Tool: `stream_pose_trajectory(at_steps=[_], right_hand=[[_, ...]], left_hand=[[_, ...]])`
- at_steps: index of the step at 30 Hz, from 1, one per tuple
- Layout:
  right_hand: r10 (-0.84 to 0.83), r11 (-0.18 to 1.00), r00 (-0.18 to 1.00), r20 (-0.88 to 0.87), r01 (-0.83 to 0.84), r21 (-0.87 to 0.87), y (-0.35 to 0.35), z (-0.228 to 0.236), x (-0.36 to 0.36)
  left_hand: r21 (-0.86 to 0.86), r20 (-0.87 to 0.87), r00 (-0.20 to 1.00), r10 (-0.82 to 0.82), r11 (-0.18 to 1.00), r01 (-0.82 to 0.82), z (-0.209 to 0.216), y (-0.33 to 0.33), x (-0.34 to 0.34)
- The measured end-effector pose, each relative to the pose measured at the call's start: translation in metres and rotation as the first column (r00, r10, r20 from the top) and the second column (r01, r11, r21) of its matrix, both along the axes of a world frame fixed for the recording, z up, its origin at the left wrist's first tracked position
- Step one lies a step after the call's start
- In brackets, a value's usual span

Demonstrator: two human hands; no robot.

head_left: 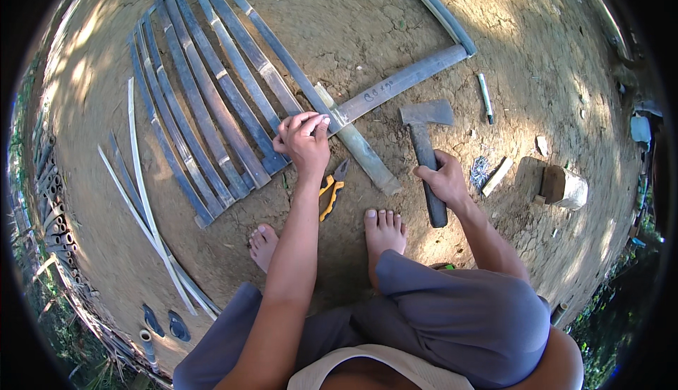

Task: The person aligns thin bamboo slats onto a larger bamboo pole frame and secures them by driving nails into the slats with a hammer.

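Observation:
My right hand (447,180) is wrapped round the dark handle of a hatchet (426,151), whose metal head points away from me. My left hand (305,141) is closed, thumb against fingers, over the near end of a bamboo slat (282,51) where it meets a bamboo crosspiece (402,81). Whatever that pinch may hold is too small to make out. Under this joint lies a short pale bamboo piece (369,158), set at an angle. Pliers with yellow handles (330,197) rest on the ground just below my left hand.
Several slats (212,86) form a panel at the left. Long thin strips (152,210) lie beside it. On the right are a marker pen (485,98), a pile of nails (480,172), a bamboo scrap (498,177) and a wooden block (565,187). Slippers (178,325) lie at lower left.

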State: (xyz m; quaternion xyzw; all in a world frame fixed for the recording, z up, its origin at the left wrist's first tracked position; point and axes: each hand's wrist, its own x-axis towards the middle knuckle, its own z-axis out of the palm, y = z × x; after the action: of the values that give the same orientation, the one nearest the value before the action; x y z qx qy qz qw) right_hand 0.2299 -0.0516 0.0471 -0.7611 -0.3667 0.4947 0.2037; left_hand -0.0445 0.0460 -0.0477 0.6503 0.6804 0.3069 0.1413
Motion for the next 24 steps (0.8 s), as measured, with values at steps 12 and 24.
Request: stream_pose_trajectory(at_steps=[12, 24], right_hand=[[0.286, 0.75, 0.874, 0.392, -0.459, 0.477, 0.04, 0.023, -0.046], [0.565, 0.689, 0.632, 0.53, -0.715, 0.119, 0.055, 0.011, -0.073]], left_hand=[[0.045, 0.031, 0.999, -0.034, 0.998, 0.033, 0.003, -0.005, 0.001], [0.152, 0.035, 0.999, -0.031, 0.988, 0.025, 0.011, -0.003, 0.005]])
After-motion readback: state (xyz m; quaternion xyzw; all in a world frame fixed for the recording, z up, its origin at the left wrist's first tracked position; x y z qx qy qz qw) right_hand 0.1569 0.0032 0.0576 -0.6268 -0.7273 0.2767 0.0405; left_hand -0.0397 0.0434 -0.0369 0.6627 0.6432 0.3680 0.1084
